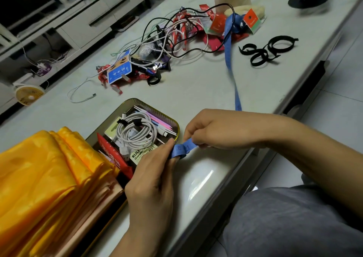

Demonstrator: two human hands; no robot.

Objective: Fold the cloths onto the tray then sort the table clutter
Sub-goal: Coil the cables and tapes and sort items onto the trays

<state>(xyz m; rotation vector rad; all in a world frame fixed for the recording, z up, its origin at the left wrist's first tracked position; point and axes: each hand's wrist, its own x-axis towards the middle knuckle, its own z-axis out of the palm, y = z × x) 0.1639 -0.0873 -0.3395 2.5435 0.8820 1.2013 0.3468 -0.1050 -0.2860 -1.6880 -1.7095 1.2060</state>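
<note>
Item: soft blue tape measure (pixel 181 148), near end looped round the fingertips of the left hand (pixel 151 178), the thumb pressing the loop in place. The right hand (pixel 212 129) pinches the strip just beside that loop, fingers curled. The rest of the tape runs behind the right hand and across the pale glossy marble-look table (pixel 196 91) into the far heap of tangled black and white cables (pixel 172 42) and red foil packets (pixel 214 45). Near left: shallow gold-rimmed metal tray (pixel 178 128), holding a coiled white charging cable (pixel 135 133), pink and white plastic sticks (pixel 163 124) and a flat red packet (pixel 109 150). Folded yellow satin cloths (pixel 39 168) lie over its near-left part. Far right: black hook-and-loop straps (pixel 265 50), curled in rings, apart from the heap. A loose thin white cable (pixel 82 97) lies left of the tray's far end.
</note>
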